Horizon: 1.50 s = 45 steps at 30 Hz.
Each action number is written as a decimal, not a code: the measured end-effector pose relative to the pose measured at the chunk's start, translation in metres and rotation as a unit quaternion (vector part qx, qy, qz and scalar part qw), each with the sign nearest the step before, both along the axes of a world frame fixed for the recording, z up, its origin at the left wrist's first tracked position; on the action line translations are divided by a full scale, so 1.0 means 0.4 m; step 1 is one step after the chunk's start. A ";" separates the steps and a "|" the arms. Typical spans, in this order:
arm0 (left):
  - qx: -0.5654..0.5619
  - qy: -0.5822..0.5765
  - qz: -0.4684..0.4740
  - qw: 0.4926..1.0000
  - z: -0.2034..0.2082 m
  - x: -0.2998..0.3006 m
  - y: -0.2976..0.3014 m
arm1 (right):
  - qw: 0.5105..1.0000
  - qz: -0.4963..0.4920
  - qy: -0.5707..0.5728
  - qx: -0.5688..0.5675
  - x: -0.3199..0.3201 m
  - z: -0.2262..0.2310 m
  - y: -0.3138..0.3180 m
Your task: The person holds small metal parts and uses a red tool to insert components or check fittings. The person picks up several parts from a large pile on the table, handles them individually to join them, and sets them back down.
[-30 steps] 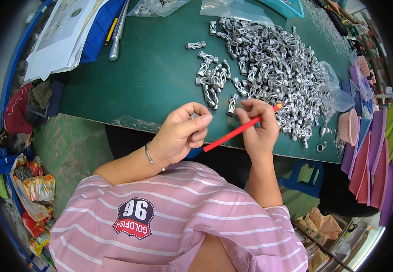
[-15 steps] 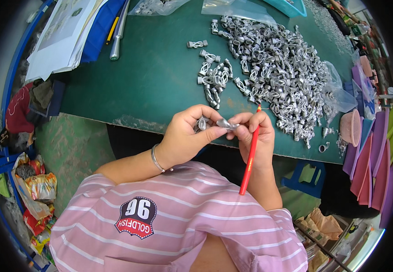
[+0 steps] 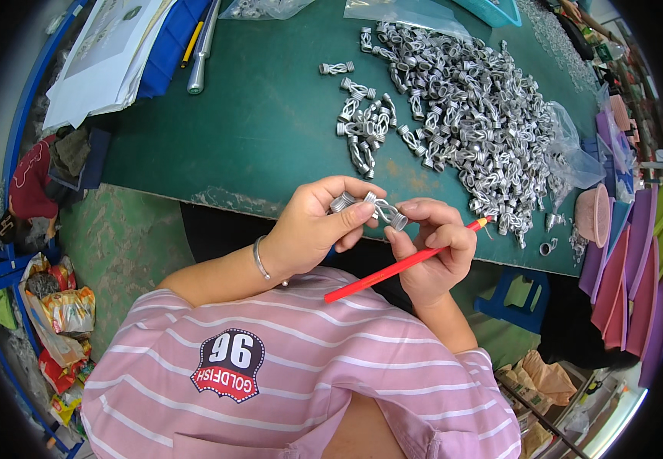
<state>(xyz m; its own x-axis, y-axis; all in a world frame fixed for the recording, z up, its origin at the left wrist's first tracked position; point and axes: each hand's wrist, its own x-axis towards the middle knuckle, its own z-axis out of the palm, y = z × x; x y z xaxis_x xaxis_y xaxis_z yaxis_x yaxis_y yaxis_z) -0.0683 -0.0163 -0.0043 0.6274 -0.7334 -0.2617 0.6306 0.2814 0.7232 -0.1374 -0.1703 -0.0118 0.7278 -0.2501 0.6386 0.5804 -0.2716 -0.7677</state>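
At centre frame we pinch a small silver metal fitting (image 3: 370,208) between both hands: left hand (image 3: 318,226) fingers clamped on its ribbed end, right hand (image 3: 432,249) on the other, a red pencil (image 3: 404,264) tucked in too. It looks rigid, light and slick; the ribbed ends should give the best grip.

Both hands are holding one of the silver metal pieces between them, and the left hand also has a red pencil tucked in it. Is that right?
Not quite: in the head view the red pencil is in the right hand, not the left hand. Both hands do hold the silver metal piece between them.
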 end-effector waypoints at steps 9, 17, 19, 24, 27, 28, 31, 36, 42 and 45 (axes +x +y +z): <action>-0.109 0.161 -0.058 0.979 -0.030 0.008 0.069 | 0.996 -0.064 0.051 0.032 -0.008 0.010 -0.039; 0.254 -0.019 -0.230 0.939 -0.151 0.018 0.123 | 0.989 -0.064 0.125 0.048 0.039 0.007 -0.067; 0.325 -0.128 -0.134 0.927 -0.222 0.022 0.089 | 0.990 -0.060 0.119 0.043 0.055 0.017 -0.066; 0.371 -0.422 -0.033 0.826 -0.343 0.051 -0.001 | 0.990 -0.056 0.111 0.071 0.058 0.040 -0.070; 0.337 -0.523 -0.088 0.778 -0.360 0.040 -0.084 | 0.987 -0.056 0.128 0.072 0.069 0.049 -0.081; 0.325 -0.547 -0.111 0.763 -0.364 0.029 -0.120 | 0.988 -0.050 0.129 0.074 0.077 0.053 -0.084; 0.286 -0.609 -0.160 0.722 -0.373 0.001 -0.215 | 0.988 -0.022 0.138 0.065 0.101 0.079 -0.077; 0.240 -0.686 -0.185 0.661 -0.447 0.006 -0.211 | 0.987 0.036 0.151 0.037 0.149 0.085 -0.077; 0.175 -0.743 -0.250 0.596 -0.514 -0.017 -0.008 | 0.962 0.095 0.231 -0.113 0.234 0.100 -0.085; 0.214 -0.686 -0.432 0.544 -0.352 -0.035 -0.051 | 0.943 0.145 0.211 -0.212 0.342 0.084 -0.061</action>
<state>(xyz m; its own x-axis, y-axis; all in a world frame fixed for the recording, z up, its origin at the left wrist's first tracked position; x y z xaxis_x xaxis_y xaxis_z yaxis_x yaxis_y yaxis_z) -0.0824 -0.0366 -0.1451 -0.0843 -0.9661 -0.2442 -0.8237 -0.0703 0.5627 -0.0007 -0.1949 0.0217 0.9382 0.2117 0.2737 0.3439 -0.4831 -0.8052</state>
